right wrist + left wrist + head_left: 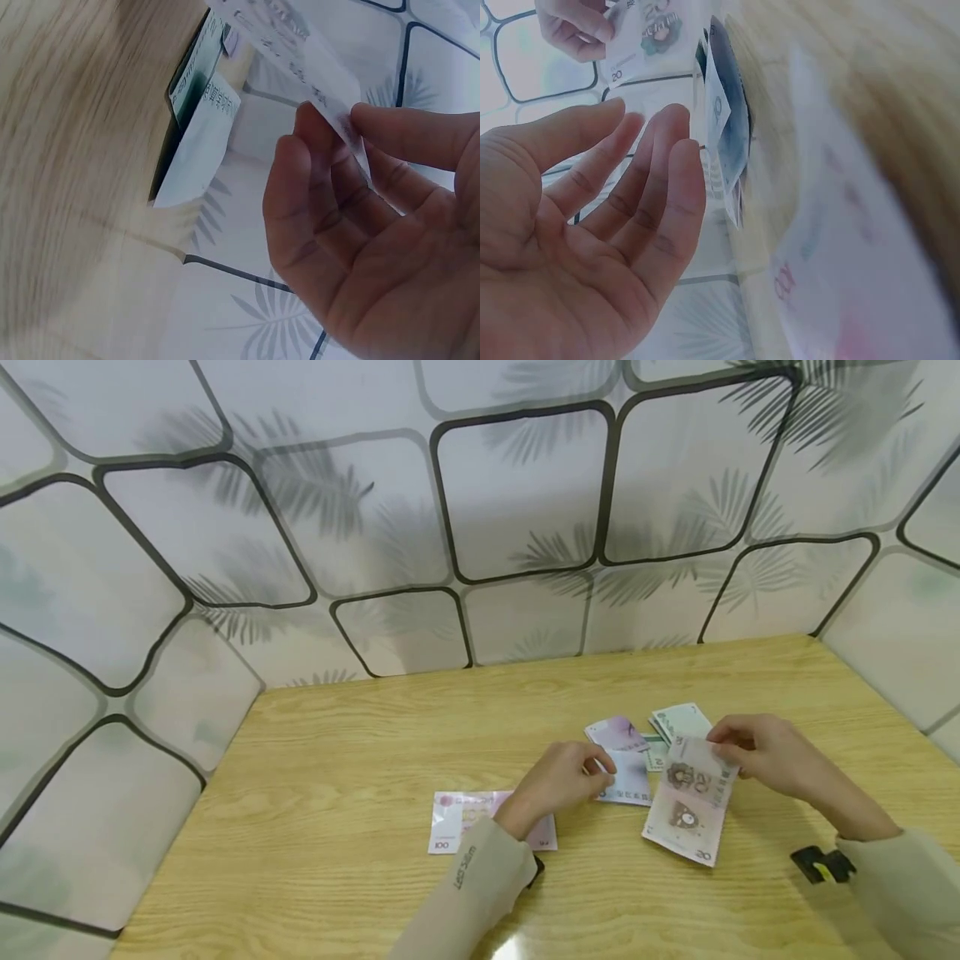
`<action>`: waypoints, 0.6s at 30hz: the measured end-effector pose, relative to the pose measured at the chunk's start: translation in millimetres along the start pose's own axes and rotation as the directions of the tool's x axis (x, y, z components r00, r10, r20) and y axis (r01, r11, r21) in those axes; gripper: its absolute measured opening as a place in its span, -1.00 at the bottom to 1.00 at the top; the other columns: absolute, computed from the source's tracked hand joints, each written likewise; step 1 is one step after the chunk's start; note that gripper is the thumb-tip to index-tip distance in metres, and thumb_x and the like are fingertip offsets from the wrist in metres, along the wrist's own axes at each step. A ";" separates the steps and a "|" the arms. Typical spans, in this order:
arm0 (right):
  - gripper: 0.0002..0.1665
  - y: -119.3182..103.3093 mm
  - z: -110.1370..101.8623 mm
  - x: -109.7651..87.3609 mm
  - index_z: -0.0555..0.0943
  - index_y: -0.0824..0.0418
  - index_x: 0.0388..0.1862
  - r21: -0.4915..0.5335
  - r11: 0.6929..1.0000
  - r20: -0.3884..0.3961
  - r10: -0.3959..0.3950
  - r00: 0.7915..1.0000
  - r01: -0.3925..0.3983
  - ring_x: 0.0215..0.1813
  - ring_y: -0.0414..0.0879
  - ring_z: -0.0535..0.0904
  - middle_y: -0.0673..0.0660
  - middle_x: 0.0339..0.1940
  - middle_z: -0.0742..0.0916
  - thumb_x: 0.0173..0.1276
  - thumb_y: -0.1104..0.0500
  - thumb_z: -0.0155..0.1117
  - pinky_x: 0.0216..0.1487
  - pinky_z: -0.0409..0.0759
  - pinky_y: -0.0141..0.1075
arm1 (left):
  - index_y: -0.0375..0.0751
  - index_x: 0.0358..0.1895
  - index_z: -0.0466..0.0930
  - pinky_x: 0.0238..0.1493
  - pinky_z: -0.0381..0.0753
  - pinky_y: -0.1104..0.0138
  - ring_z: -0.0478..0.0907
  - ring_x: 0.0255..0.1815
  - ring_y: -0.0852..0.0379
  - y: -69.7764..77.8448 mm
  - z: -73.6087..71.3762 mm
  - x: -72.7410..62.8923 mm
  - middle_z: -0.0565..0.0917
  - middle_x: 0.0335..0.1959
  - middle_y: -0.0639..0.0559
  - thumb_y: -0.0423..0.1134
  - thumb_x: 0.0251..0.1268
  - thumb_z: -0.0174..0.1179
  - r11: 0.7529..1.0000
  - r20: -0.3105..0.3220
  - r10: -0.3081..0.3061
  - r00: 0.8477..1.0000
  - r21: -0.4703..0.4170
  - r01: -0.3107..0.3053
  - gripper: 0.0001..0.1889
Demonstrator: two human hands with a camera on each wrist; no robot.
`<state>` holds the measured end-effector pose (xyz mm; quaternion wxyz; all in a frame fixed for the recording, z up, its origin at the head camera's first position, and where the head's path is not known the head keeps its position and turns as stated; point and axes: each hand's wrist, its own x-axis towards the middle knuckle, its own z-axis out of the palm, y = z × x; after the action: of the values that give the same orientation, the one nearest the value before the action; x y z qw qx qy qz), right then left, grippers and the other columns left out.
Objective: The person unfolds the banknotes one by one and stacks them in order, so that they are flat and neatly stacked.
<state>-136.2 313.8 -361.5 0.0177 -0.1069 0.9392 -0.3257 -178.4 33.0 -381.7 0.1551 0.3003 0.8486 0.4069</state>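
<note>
Right hand (pixel 768 756) pinched the brown banknote (pixel 688 806), left hand (pixel 562 778) hung loose, empty; any slack fingertip risked dropping it!

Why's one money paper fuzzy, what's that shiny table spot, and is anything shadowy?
Left wrist view: the pinkish banknote at right is blurred, probably from being very close to the lens; head view: the white glare spot at the bottom edge is likely light bouncing off the wooden table; right wrist view: the right hand looks shaded.
</note>
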 end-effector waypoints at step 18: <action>-0.87 -15.5 22.2 15.4 0.69 0.33 -0.21 0.114 0.965 0.050 -0.241 0.969 0.234 -0.33 -0.32 0.50 -0.07 -0.35 0.68 0.40 0.46 0.23 -0.39 0.55 -0.36 | -0.34 -0.02 0.72 -0.44 0.54 0.53 0.58 -0.47 0.33 20.8 7.7 24.0 0.70 -0.36 0.08 -0.32 0.43 0.27 0.996 -0.017 0.055 0.998 -0.068 -0.056 -0.81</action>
<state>-146.1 285.2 -368.8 0.0142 -0.2281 0.8997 -0.3719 -185.0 63.0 -370.6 0.1476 0.3152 0.8265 0.4424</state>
